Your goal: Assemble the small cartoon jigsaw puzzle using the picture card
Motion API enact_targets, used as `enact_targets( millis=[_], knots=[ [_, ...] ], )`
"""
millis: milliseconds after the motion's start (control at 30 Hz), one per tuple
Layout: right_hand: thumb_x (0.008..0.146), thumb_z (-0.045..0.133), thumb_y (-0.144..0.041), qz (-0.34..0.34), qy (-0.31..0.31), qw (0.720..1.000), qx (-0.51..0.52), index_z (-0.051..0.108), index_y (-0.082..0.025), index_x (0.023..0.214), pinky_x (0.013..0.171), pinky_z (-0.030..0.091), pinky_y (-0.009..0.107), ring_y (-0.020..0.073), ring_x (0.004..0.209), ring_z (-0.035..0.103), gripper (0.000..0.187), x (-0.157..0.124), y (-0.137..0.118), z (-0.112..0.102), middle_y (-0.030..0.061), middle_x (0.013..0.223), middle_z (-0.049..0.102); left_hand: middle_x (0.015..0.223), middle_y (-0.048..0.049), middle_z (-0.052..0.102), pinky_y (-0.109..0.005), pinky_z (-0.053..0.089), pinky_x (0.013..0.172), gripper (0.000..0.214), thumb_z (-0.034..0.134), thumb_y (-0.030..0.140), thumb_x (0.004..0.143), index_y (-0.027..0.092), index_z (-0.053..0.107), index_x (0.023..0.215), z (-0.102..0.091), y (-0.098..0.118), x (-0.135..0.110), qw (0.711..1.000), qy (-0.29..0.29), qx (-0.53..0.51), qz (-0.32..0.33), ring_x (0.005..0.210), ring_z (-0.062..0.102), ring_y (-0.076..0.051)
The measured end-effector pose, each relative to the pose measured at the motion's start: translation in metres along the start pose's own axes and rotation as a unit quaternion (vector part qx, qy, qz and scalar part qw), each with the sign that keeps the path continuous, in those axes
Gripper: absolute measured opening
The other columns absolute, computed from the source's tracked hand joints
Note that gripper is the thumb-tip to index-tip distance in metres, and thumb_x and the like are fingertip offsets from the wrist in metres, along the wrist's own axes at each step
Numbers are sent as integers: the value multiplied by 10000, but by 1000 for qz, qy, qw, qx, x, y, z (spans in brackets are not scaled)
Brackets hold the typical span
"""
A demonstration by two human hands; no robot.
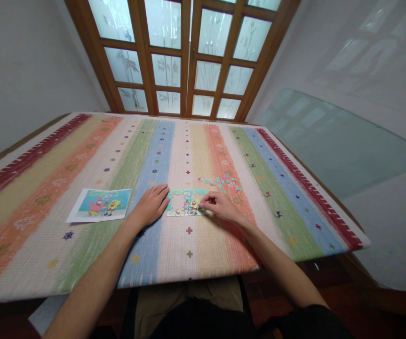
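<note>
Black top (pixel 203 320) this side of the puzzle (pixel 187 204), which sits on the cloth (pixel 188 247). Left hand (pixel 151 205) rests loose at its left edge; right hand (pixel 220 205) bunched over its right, can't tell if it's gripping anything.

Streaming in cool and bright through the door panes (pixel 166 70), flaring near-white up top; glinting off the right wall (pixel 305 52) and glass panel (pixel 330 146); sinking to murk below the tablecloth (pixel 179 155); stretching at the edges, softening over the puzzle (pixel 179 193).

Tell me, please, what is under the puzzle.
The puzzle lies on the striped tablecloth, which shows around its edges; whatever the puzzle covers cannot be seen.
</note>
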State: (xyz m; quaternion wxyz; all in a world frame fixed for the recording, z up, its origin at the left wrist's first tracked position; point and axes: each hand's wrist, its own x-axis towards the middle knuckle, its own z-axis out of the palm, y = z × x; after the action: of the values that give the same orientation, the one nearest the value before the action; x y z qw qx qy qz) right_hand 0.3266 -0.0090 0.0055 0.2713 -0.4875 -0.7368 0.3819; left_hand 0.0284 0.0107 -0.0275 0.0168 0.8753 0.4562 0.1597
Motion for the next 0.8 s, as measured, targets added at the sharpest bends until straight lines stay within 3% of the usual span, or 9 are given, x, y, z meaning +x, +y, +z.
enact_targets(
  millis=[300,533,800],
  knots=[
    [803,662,-203,9,55,998,-12,732,-170,719,614,405,265,143,649,567,114,3,1,13,36,712,688,1428,-157,580,-482,426,1127,442,336,374,1049,139,560,1349,-1,0,0,1000,0,4,4,1330,523,-291],
    [815,663,-160,-8,75,991,-112,723,-166,726,658,405,273,150,683,577,108,2,-1,14,33,730,675,1412,-185,586,-489,422,1132,457,333,364,1051,99,565,1344,-2,1,0,1000,-2,5,3,1332,519,-302],
    [894,629,-213,-82,81,972,-205,766,-176,859,711,409,290,165,731,577,146,-8,0,12,46,796,653,1414,-163,589,-484,431,1122,441,347,368,1048,131,566,1348,0,1,0,1000,7,2,6,1324,527,-293]
  ],
)
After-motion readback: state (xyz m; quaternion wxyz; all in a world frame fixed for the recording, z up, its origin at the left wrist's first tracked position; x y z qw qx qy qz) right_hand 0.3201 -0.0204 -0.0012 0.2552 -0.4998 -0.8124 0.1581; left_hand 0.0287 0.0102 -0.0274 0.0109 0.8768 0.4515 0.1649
